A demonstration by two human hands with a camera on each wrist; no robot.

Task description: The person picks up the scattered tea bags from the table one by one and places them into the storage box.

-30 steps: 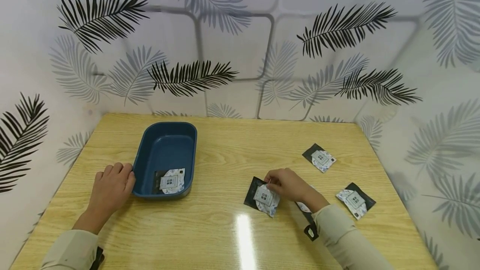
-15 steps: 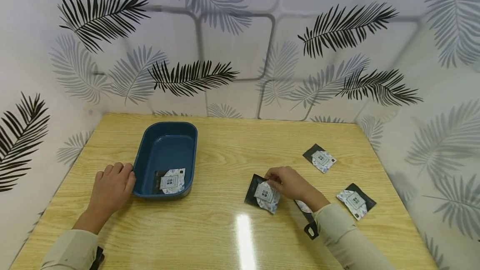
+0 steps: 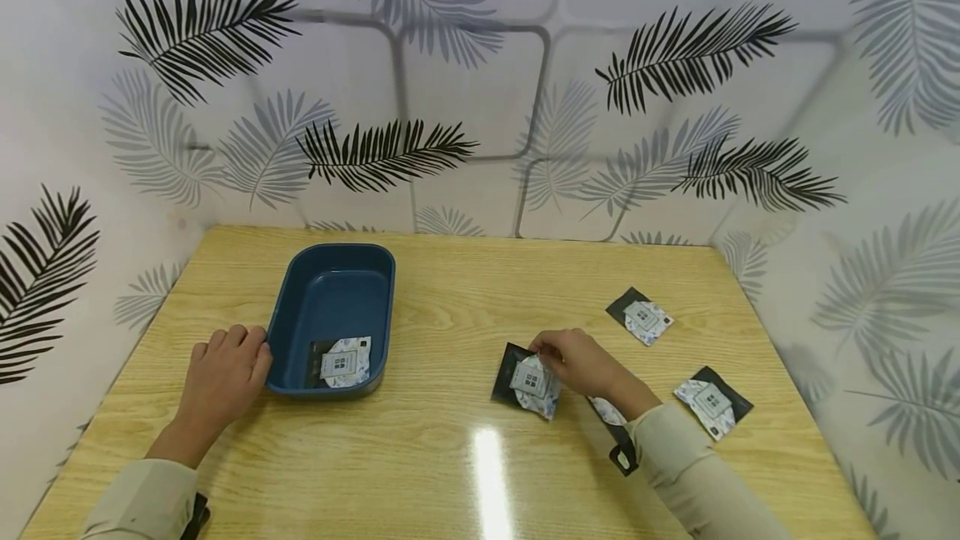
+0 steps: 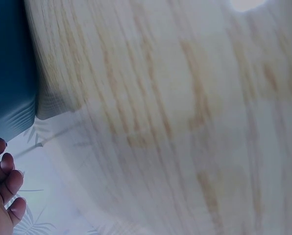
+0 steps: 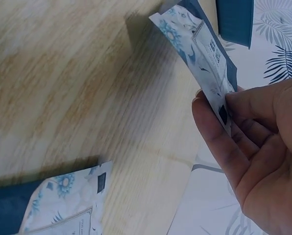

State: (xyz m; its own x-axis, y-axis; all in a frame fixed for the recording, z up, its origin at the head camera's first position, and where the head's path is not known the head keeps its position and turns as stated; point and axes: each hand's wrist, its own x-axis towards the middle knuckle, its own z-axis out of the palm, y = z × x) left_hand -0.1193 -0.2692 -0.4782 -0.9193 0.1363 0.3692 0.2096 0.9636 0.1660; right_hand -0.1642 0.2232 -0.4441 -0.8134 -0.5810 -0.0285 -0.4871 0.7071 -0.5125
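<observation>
My right hand (image 3: 581, 361) pinches a flat sachet (image 3: 534, 382), dark at one end and white with a blue floral print at the other. In the right wrist view, the sachet (image 5: 205, 54) is tilted above the table, its printed corner between thumb and fingers. My left hand (image 3: 225, 377) is at the near left corner of a blue rectangular tub (image 3: 388, 315) and holds its edge; in the left wrist view one fingertip touches the tub's wall (image 4: 11, 63), the other fingers curl below. A similar sachet (image 3: 345, 363) lies inside the tub's near end.
Two more sachets lie on the right side of the wooden table (image 3: 442, 298): one farther back (image 3: 640, 317), one nearer (image 3: 712, 403). Another sachet (image 3: 606, 412) is partly hidden under my right forearm. A leaf-patterned wall (image 3: 480, 90) stands behind the table.
My right hand and the pinched sachet have shifted slightly away from me, toward the back of the table. The left hand, tub and other sachets stay where they were.
</observation>
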